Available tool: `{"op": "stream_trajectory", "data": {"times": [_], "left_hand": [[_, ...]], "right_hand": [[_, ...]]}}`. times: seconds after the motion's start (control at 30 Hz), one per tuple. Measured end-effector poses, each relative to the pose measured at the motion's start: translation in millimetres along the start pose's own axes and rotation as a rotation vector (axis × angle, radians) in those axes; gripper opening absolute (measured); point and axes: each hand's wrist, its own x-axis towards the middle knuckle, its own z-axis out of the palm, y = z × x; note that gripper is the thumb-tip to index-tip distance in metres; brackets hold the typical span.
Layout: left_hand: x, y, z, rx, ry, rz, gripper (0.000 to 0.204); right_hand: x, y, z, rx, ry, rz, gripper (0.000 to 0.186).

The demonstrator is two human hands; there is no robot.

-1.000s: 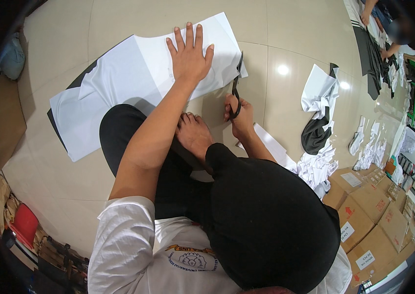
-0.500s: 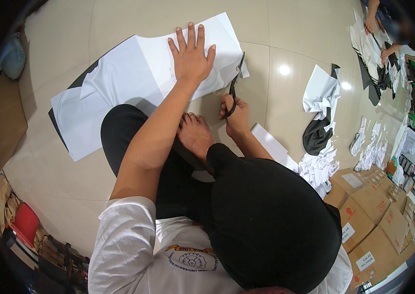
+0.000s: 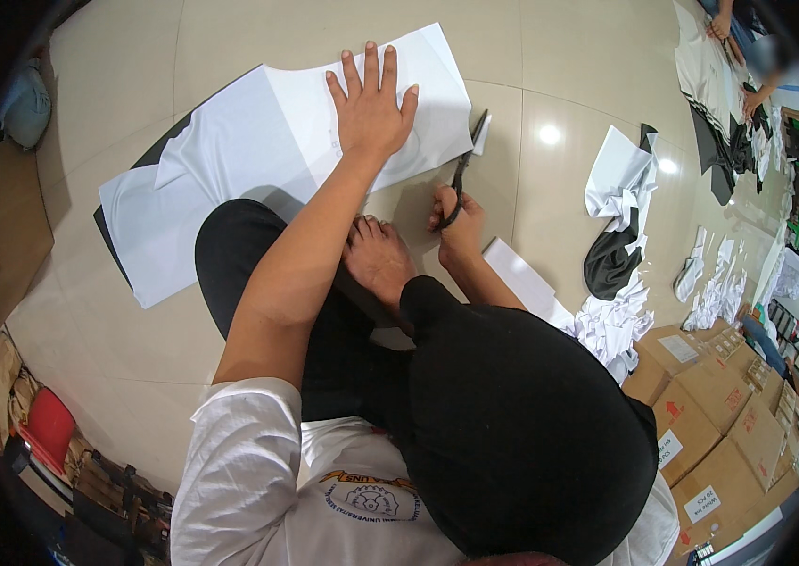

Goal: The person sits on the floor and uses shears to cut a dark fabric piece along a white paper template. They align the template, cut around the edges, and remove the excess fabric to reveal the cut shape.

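Note:
My left hand [image 3: 373, 118] lies flat with spread fingers on a smooth white sheet [image 3: 437, 85], which rests over white fabric [image 3: 206, 179] on the floor. I cannot tell whether that sheet is paper or cloth. Dark fabric [image 3: 149, 156] peeks out under the far left edge. My right hand [image 3: 462, 231] grips black-handled scissors [image 3: 461, 170] by their loops. Their blades point away from me, just beside the sheet's right edge, next to a small white scrap [image 3: 481, 137].
My bare foot [image 3: 380, 259] and bent knee [image 3: 239, 231] are close to the fabric. To the right lie a folded white piece [image 3: 522, 278], white and black cloth [image 3: 616, 179] and crumpled scraps [image 3: 611, 325]. Cardboard boxes [image 3: 720, 424] stand beyond. Another person's hands [image 3: 720, 26] handle cloth at far right.
The scissors have shifted slightly right and nearer me, off the sheet's edge. My left hand stays pressed on the sheet. At far right, the other person's hands have moved a little.

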Motion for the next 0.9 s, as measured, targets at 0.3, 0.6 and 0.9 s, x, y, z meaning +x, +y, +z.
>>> {"op": "stream_trajectory", "data": {"times": [0.3,0.6,0.9], "left_hand": [[-16,5,-7,-0.017,-0.031,0.042,0.074],[-33,15,-18,-0.05,-0.075,0.083,0.075],[-28,10,-19,0.006,-0.072,0.043,0.074]], "right_hand": [[-18,16,-108,0.0,0.191,-0.068,0.026],[-11,-28,-178,-0.582,-0.214,-0.135,0.035],[25,-60,-165,-0.656,-0.398,-0.133,0.035]]}}
